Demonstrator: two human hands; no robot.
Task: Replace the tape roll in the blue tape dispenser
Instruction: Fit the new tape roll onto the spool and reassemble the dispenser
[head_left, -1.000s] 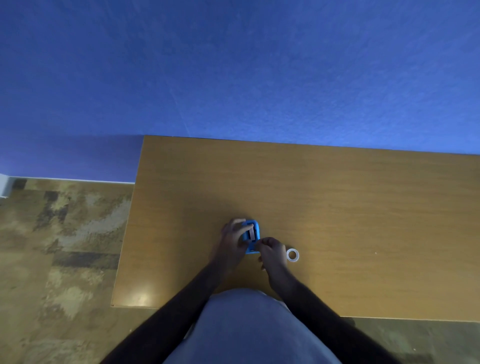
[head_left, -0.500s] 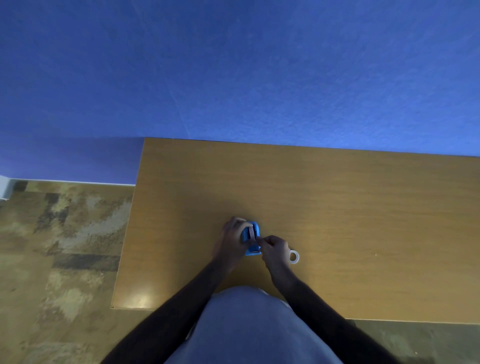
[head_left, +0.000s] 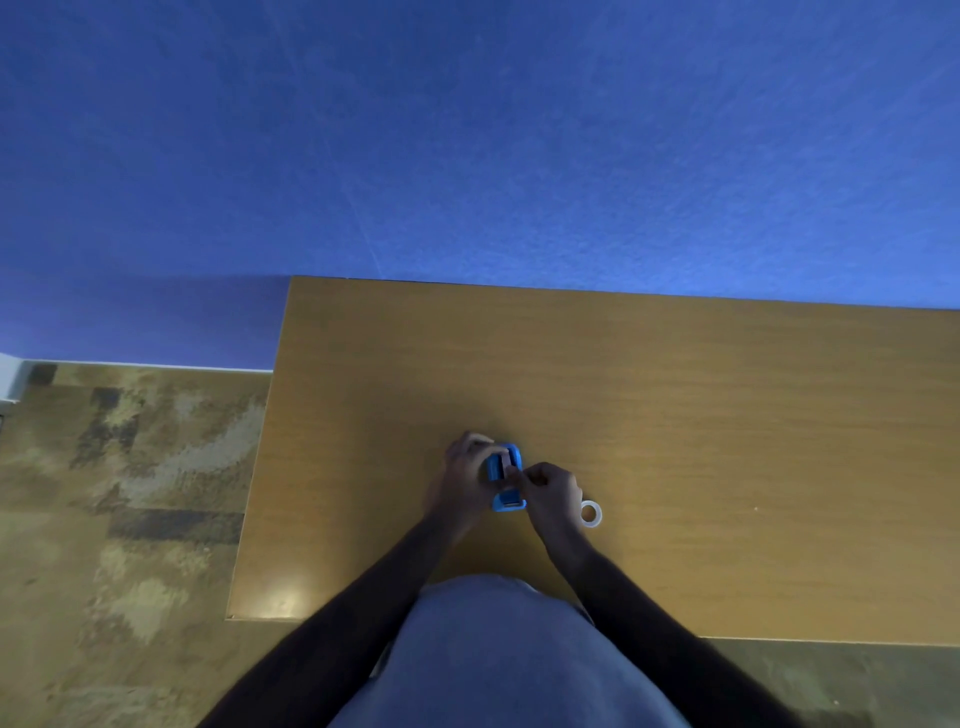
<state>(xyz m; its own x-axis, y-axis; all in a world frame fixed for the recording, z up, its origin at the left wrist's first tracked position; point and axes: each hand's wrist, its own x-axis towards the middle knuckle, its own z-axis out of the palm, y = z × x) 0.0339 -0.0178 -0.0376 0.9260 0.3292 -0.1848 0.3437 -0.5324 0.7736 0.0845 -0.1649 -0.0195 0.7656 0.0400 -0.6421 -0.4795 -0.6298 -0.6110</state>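
Where the blue wall (head_left: 467, 130) fills the whole upper part of the room, a long wooden table (head_left: 701, 415) is pushed up against it, its left end standing over a mottled brown and tan carpet (head_left: 130, 493). The person stands at the near edge of the table, a pale grey shirt (head_left: 493, 660) bulging forward over it, and both bare forearms reach out to meet near the middle of the tabletop. The left hand (head_left: 464, 475) is wrapped around the left side of the blue tape dispenser (head_left: 505, 480), fingers curled over its far end and holding it firmly down on the wood. The right hand (head_left: 553, 488) comes in from the other side, its fingers bunched and pinched together at the middle of the dispenser; it looks closed on some small part or strip there, though what exactly sits between the fingertips is too small to tell. The dispenser lies lengthwise, one end towards the wall and the other towards the person. Just beside the right hand, on its outer side, a small whitish tape roll (head_left: 590, 514) lies flat on the table, untouched.
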